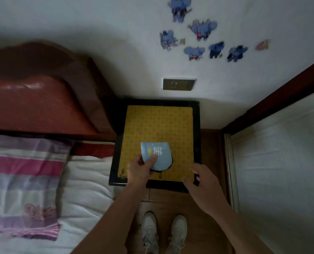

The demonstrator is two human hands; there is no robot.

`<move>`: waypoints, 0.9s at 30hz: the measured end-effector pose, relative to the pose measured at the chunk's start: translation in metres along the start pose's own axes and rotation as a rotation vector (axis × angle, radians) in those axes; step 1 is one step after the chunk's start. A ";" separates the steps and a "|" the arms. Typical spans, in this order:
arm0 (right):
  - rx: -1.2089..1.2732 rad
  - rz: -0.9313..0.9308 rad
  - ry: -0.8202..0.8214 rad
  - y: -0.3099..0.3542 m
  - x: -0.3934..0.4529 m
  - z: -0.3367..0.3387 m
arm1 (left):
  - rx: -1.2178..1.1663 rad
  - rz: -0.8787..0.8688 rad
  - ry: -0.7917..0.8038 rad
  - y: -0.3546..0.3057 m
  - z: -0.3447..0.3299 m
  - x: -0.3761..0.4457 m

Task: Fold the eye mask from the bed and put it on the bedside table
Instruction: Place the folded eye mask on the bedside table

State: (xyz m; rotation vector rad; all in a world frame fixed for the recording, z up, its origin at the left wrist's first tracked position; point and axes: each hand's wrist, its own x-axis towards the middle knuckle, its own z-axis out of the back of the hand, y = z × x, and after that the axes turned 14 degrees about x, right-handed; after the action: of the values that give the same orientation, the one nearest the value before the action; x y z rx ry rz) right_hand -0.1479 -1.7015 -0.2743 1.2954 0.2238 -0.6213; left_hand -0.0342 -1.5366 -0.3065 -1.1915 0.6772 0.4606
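The folded eye mask (159, 154) is light blue with a white and yellow print and a dark edge. It lies over the front part of the bedside table (158, 121), which has a black frame and a yellow patterned top. My left hand (140, 169) pinches the mask's lower left corner between thumb and fingers. Whether the mask rests fully on the top I cannot tell. My right hand (202, 182) hovers over the table's front right corner, fingers spread, holding nothing.
The bed (86, 184) with white sheet and a striped pink and purple pillow (22, 182) lies left, under a red-brown headboard (38, 99). A wall socket (178, 84) sits behind the table. A white door or panel (280, 153) stands right. My shoes (163, 233) rest on wooden floor.
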 end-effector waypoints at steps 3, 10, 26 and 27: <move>-0.237 0.084 0.023 -0.032 0.017 -0.012 | 0.033 -0.033 -0.043 0.013 -0.005 0.032; -0.622 0.286 0.029 -0.077 0.050 -0.045 | 0.200 -0.131 -0.080 0.023 -0.021 0.084; -0.875 0.289 0.023 -0.110 0.068 -0.056 | 0.600 -0.373 -0.244 0.028 -0.019 0.095; -0.877 0.290 0.026 -0.110 0.068 -0.056 | 0.613 -0.371 -0.240 0.028 -0.016 0.095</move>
State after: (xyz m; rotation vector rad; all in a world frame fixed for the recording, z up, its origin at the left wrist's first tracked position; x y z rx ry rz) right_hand -0.1417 -1.6848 -0.4142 0.4702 0.2801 -0.2005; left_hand 0.0120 -1.5451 -0.3946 -0.6413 0.3370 0.0639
